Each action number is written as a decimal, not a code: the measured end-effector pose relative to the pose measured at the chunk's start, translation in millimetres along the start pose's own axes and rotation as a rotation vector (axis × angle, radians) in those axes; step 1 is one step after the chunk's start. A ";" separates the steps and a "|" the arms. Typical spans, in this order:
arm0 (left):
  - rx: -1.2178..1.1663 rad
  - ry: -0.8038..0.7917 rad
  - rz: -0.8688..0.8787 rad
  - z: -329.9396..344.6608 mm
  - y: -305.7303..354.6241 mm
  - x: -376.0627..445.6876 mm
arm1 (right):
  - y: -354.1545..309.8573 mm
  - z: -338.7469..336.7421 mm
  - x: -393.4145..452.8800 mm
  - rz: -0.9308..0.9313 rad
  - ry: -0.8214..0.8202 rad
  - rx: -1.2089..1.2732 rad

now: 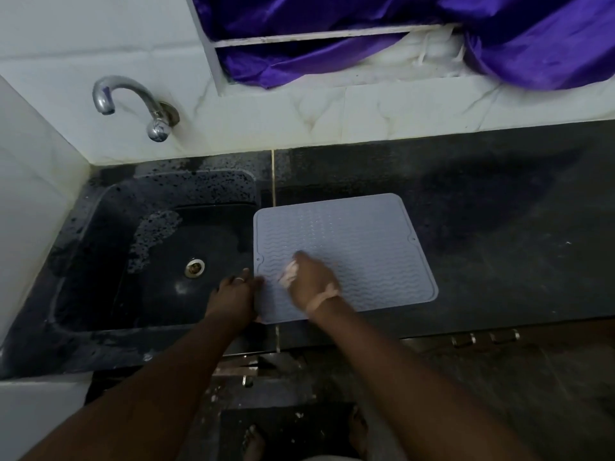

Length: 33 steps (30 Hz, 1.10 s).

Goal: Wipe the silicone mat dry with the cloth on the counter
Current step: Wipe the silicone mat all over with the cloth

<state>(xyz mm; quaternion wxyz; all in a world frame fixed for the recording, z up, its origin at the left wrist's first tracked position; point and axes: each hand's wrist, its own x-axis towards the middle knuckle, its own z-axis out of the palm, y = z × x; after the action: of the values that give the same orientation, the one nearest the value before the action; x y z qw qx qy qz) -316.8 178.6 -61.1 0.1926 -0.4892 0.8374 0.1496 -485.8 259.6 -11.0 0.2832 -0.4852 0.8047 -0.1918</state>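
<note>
- Right hand is gripping the bunched cloth, pressing onto the mat.
- Left hand is lying flat, pinning the mat's edge; best rubbing along those ridges.

We look down on a dark speckled stone counter with a black sink sunk into its left end, a round metal drain in its wet floor and a curved chrome tap coming out of the white marble-veined tiled wall behind it. Above the counter we see a white-framed recess in the wall hung with shiny purple cloth, and the light is dim throughout. Below the counter edge lies what may be a dark, gritty floor, though we cannot make it out clearly.
</note>
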 end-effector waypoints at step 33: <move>-0.700 0.131 0.232 3.9 -27.8 24.2 | 38.3 15.0 28.6 0.329 0.317 -0.388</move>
<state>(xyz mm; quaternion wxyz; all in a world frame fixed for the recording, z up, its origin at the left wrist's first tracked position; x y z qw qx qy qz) -302.6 148.6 -77.6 -0.0584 -0.4359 0.7959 0.4161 -512.5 251.1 -52.6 0.0834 -0.3575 0.9283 -0.0593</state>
